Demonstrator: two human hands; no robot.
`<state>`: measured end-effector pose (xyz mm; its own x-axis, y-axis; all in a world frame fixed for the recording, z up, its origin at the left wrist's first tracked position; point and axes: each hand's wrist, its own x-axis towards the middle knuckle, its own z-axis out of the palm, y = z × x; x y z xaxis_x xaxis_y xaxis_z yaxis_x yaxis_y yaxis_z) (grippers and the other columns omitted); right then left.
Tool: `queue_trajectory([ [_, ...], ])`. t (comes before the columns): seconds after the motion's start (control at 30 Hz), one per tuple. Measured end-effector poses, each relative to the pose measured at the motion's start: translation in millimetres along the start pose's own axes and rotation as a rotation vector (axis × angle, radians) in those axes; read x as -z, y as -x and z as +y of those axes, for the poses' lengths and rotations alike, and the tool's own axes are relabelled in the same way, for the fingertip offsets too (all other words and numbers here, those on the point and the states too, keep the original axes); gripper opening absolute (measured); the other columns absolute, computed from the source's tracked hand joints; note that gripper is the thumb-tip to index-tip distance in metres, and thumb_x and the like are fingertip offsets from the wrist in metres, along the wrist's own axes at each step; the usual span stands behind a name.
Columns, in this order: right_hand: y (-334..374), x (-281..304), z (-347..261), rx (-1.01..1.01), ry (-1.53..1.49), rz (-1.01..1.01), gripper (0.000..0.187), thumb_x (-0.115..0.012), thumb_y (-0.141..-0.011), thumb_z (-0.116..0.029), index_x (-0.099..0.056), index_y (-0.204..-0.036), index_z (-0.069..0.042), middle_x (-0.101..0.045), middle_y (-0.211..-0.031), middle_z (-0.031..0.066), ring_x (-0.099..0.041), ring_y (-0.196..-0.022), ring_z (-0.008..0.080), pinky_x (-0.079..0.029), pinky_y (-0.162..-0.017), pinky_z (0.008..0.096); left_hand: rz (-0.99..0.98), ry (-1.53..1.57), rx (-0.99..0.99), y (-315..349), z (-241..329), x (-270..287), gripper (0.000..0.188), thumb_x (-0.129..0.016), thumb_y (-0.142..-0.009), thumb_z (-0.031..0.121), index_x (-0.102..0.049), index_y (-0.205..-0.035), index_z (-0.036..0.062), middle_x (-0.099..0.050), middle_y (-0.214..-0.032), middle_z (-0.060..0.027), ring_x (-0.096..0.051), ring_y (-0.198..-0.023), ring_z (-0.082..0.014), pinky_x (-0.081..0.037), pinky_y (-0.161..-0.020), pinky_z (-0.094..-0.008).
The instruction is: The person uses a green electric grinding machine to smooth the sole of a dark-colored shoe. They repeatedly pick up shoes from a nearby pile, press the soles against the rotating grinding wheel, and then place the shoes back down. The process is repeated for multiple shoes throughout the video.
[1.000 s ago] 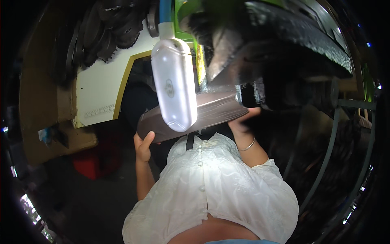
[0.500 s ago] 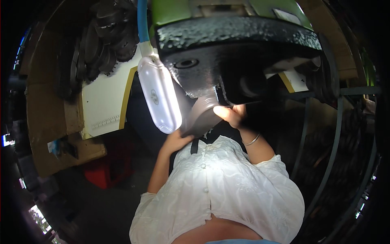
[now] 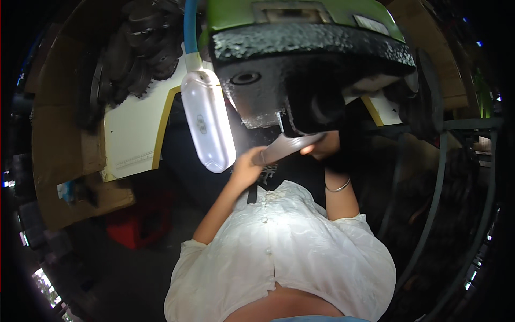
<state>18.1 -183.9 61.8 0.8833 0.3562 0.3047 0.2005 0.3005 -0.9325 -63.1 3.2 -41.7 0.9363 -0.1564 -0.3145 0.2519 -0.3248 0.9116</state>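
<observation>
Under the head of a black and green machine (image 3: 252,99), I hold a curved grey-brown shoe-sole-like piece (image 3: 284,149) at a slant. My left hand (image 3: 248,167) is closed on its lower left end. At the upper right end, my right hand (image 3: 325,148) grips it, partly lost in the machine's shadow; a bangle circles that wrist. The piece's upper edge lies close below the machine's black block, and I cannot tell whether they touch. A lit white lamp (image 3: 208,123) on a blue arm hangs just left of my hands.
Dark shoe soles (image 3: 142,53) are heaped at the far left on a white board (image 3: 131,134) with a yellow edge. Brown cardboard (image 3: 67,145) borders it. A red stool-like object (image 3: 137,222) stands below. Green-grey metal rails (image 3: 440,182) run along the right.
The piece has turned, so its broad face now shows as a narrower, shinier strip. My left hand has moved up and to the right; my right hand has shifted slightly right.
</observation>
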Motion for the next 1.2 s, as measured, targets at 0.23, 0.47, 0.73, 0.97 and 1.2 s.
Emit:
queue_trajectory([
  [0.23,11,-4,10,0.035,-0.441,0.543,0.062,-0.072,-0.057,-0.049,-0.051,-0.091,-0.002,-0.052,-0.086,0.0035,-0.055,-0.078,0.0137,-0.038,-0.096,0.0473,0.254,0.568,-0.200,22,-2,10,0.032,-0.047,-0.091,0.027,-0.056,-0.108,0.0013,-0.056,-0.104,-0.0058,-0.050,-0.092,-0.0110,-0.036,-0.086,-0.0232],
  [0.47,15,-14,12,0.068,-0.290,0.522,0.062,-0.072,-0.055,-0.051,-0.050,-0.085,-0.002,-0.050,-0.081,0.0025,-0.053,-0.075,0.0122,-0.042,-0.092,0.0451,0.591,0.173,-0.258,13,-13,-4,0.019,-0.050,-0.087,0.012,-0.062,-0.080,-0.0004,-0.056,-0.064,-0.0019,-0.047,-0.056,-0.0066,-0.038,-0.051,-0.0223],
  [0.73,38,12,35,-0.057,-0.391,0.568,0.060,-0.064,-0.063,-0.054,-0.051,-0.096,-0.006,-0.051,-0.087,0.0006,-0.054,-0.077,0.0141,-0.044,-0.090,0.0452,0.608,-0.123,-0.332,14,-11,9,0.033,-0.047,-0.090,0.020,-0.044,-0.061,0.0054,-0.045,-0.053,-0.0010,-0.044,-0.050,-0.0117,-0.036,-0.049,-0.0257],
  [0.97,46,36,43,-0.228,-0.617,0.626,0.067,-0.057,-0.063,-0.063,-0.050,-0.100,-0.008,-0.050,-0.090,0.0006,-0.052,-0.084,0.0167,-0.044,-0.082,0.0398,0.456,1.056,0.160,1,13,24,0.031,-0.045,-0.092,0.030,-0.049,-0.070,0.0080,-0.050,-0.066,-0.0018,-0.050,-0.065,-0.0115,-0.040,-0.058,-0.0258],
  [1.2,45,19,47,-0.178,-0.399,0.335,0.060,-0.065,-0.061,-0.057,-0.049,-0.086,-0.006,-0.050,-0.081,0.0033,-0.054,-0.075,0.0157,-0.048,-0.073,0.0355,0.119,0.199,-0.478,15,70,14,0.024,-0.064,-0.078,0.012,-0.063,-0.099,0.0002,-0.062,-0.092,-0.0111,-0.058,-0.086,-0.0171,-0.045,-0.075,-0.0273],
])
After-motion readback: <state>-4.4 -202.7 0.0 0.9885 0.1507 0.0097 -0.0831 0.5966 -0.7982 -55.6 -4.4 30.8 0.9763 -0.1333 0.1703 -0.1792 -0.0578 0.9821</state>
